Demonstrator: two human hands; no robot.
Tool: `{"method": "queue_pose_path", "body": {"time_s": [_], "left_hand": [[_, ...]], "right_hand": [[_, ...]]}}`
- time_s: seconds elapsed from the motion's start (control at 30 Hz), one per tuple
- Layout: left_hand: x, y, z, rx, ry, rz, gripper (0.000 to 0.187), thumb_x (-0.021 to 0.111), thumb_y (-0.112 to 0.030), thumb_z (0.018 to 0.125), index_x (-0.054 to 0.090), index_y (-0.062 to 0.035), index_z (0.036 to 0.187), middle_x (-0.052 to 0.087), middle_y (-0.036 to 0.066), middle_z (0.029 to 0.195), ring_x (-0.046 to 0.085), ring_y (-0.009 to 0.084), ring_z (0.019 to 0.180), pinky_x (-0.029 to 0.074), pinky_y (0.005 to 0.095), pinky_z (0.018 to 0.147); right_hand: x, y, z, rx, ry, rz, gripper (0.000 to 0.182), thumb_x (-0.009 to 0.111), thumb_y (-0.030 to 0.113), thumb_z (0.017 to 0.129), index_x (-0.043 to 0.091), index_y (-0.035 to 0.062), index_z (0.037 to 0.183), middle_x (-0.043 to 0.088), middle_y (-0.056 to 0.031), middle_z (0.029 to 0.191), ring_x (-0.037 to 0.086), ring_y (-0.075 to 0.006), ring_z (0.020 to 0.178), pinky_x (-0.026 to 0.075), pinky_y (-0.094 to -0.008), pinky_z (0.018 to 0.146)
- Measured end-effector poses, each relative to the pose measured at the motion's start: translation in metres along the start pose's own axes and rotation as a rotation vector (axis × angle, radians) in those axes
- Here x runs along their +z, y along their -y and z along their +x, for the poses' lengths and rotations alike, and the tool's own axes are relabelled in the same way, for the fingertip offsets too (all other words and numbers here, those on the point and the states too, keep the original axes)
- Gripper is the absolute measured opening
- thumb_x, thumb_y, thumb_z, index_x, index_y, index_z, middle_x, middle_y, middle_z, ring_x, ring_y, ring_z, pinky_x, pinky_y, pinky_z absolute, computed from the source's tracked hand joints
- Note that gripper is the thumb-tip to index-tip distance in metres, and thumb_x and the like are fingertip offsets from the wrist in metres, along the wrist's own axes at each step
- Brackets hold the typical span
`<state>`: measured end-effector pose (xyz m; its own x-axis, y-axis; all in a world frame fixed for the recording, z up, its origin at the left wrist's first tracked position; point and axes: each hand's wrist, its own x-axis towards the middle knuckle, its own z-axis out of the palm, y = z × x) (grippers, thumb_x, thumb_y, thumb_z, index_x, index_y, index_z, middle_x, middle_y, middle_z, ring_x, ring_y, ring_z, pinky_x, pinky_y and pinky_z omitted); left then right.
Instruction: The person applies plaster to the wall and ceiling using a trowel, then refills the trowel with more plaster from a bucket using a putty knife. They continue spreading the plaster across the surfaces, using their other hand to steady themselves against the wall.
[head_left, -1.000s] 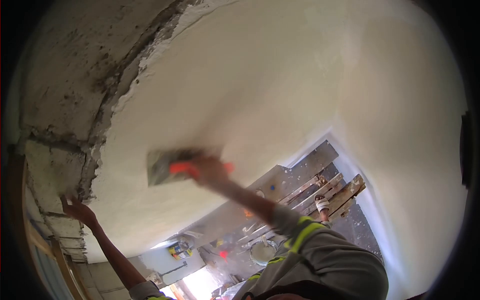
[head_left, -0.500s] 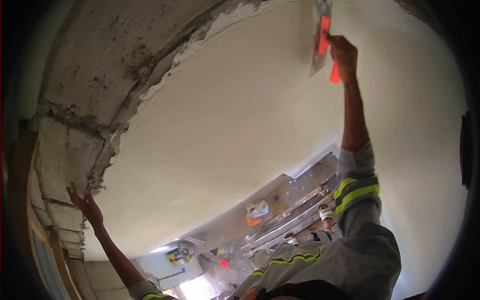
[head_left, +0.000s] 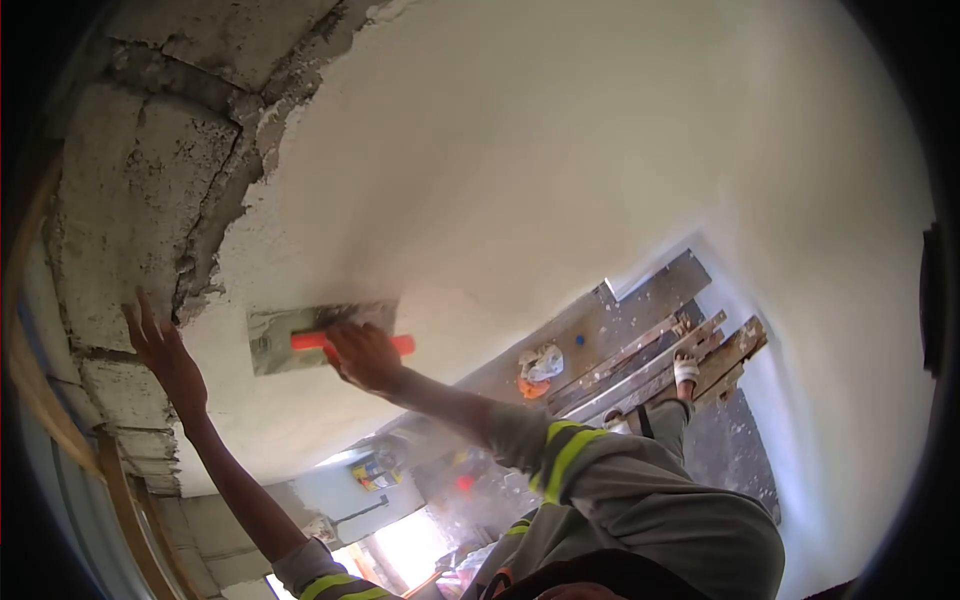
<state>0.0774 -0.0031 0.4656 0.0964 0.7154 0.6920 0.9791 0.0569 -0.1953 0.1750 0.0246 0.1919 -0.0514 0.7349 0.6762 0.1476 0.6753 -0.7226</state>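
My right hand (head_left: 363, 356) is wrapped round the red handle of a plastering trowel (head_left: 272, 345). The trowel's wide metal blade lies against the smooth, pale plaster (head_left: 480, 200), near its ragged left edge. My left hand (head_left: 168, 365) rests with fingers spread on the bare block wall (head_left: 130, 230), by the edge of the plaster. It holds nothing.
Far below, several wooden planks (head_left: 650, 365) lie side by side, with my sandalled foot (head_left: 686, 370) on them. A white and orange plastic bag (head_left: 540, 368) sits on the speckled floor (head_left: 735, 450). A wooden frame (head_left: 130, 515) stands at lower left.
My right hand has swept the trowel from the upper right down to the lower left, and the blade has turned from upright to nearly level. My left hand stays against the wall.
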Motion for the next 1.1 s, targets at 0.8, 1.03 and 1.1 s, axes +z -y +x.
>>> {"method": "queue_pose_path", "body": {"time_s": [0.8, 1.03, 1.1], "left_hand": [[0.059, 0.099, 0.013, 0.438, -0.538, 0.474, 0.066, 0.017, -0.057, 0.098, 0.041, -0.0162, 0.143, 0.033, 0.018, 0.146, 0.035, 0.0338, 0.114, 0.025, 0.0516, 0.097], [0.071, 0.118, 0.016, 0.415, -0.606, 0.483, 0.063, 0.023, -0.057, 0.097, 0.043, -0.0174, 0.142, 0.037, 0.019, 0.142, 0.038, 0.0361, 0.110, 0.025, 0.0557, 0.094], [0.070, 0.125, 0.012, 0.422, -0.565, 0.472, 0.065, 0.027, -0.058, 0.097, 0.034, -0.0180, 0.147, 0.028, 0.019, 0.149, 0.032, 0.0407, 0.126, 0.022, 0.0584, 0.102]], "right_hand": [[0.003, -0.047, -0.057, 0.154, -0.034, -0.062, 0.041, 0.074, 0.036, 0.077, 0.062, 0.0075, 0.103, 0.063, -0.0117, 0.085, 0.064, -0.0296, 0.075, 0.052, -0.0412, 0.067], [-0.080, -0.092, -0.155, 0.870, -0.157, 0.775, 0.017, 0.064, 0.017, 0.088, 0.059, 0.0038, 0.099, 0.061, -0.0014, 0.078, 0.059, -0.0098, 0.070, 0.049, -0.0267, 0.064], [-0.115, -0.112, -0.184, 0.991, -0.109, 0.974, 0.018, 0.063, 0.014, 0.088, 0.058, 0.0011, 0.099, 0.063, -0.0047, 0.085, 0.061, -0.0121, 0.079, 0.049, -0.0286, 0.074]]}}
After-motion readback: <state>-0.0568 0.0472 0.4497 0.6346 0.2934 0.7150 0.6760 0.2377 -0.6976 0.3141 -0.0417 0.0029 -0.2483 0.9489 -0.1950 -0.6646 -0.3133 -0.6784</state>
